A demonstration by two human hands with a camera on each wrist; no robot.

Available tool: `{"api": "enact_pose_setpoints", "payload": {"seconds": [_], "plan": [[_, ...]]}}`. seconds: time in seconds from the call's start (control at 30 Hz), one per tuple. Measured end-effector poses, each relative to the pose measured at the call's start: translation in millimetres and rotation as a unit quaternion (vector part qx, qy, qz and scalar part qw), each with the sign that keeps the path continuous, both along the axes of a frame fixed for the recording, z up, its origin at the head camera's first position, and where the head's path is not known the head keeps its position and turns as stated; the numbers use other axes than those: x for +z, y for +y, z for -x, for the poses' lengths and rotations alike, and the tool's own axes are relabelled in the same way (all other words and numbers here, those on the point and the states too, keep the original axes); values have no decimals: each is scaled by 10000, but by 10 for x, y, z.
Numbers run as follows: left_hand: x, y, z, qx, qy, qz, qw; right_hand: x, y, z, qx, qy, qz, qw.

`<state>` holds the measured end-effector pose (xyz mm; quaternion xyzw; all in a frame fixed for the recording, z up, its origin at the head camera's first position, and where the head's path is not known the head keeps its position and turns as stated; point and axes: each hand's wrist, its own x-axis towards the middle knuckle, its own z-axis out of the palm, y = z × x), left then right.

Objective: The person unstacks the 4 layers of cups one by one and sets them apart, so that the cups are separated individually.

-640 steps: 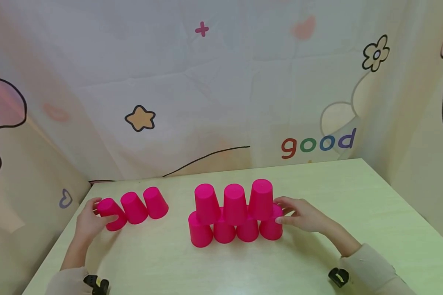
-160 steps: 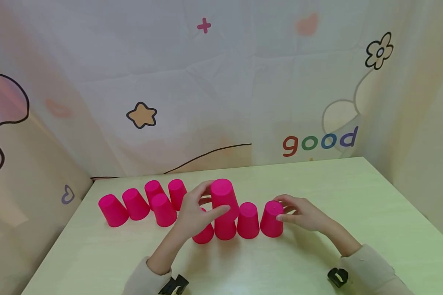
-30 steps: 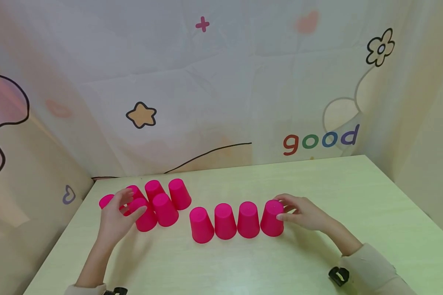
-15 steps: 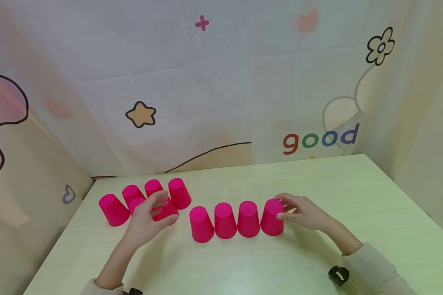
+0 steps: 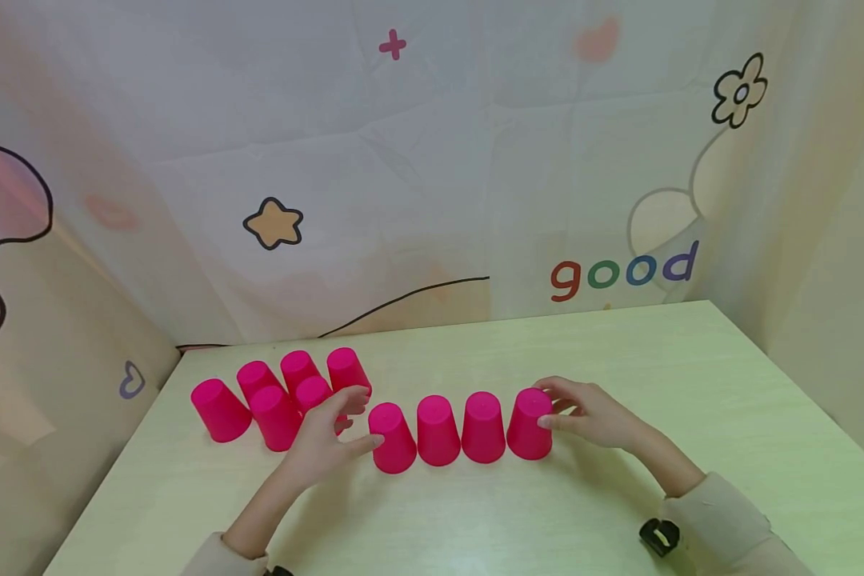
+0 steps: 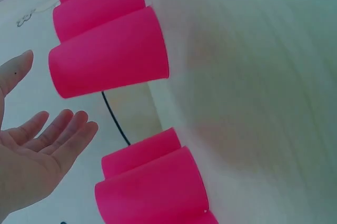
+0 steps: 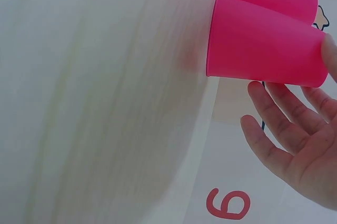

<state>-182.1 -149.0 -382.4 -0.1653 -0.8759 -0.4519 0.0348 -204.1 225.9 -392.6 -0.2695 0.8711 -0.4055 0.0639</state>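
Several pink plastic cups stand upside down in a straight row at mid table. My right hand (image 5: 598, 416) holds the right-end cup (image 5: 529, 432) of that row, thumb on its near side and fingers behind. In the right wrist view, thumb and fingertips lie against this cup (image 7: 268, 42). My left hand (image 5: 320, 448) is just left of the row's left-end cup (image 5: 394, 444), fingers spread around air. A gap shows between the left hand (image 6: 37, 166) and that cup (image 6: 110, 56) in the left wrist view; nothing is in the palm.
More upside-down pink cups, such as the far-left cup (image 5: 222, 412), stand in two loose rows on the left; the left hand partly covers one cup (image 5: 313, 392). The pale table (image 5: 475, 528) ends at a printed cloth backdrop (image 5: 432, 176).
The upper cups moved from the stack to the left group earlier. Within the last second my left hand let go of a cup there and moved right. The right hand stays put.
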Motion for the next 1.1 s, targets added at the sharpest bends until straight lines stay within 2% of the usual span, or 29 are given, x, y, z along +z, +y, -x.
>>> {"api": "enact_pose_setpoints", "payload": {"seconds": [0.2, 0.4, 0.5, 0.73, 0.97, 1.1], "plan": [[-107, 86, 66, -16, -149, 187, 9997, 5, -12, -3, -32, -23, 7, 10000], [-173, 120, 117, -19, -541, 116, 9985, 9, -13, -15, -34, -61, 1, 10000], [-182, 130, 123, -26, -544, 41, 9985, 11, -7, -15, -49, -58, 2, 10000], [-169, 88, 70, 34, -448, -133, 9989, 9, -9, -4, -36, -71, 26, 10000], [-147, -27, 8, 267, -501, -92, 9983, 5, -1, -7, -57, -53, 40, 10000], [-135, -111, -38, 303, -467, -124, 9984, -2, 0, -2, -50, -56, 50, 10000]]}}
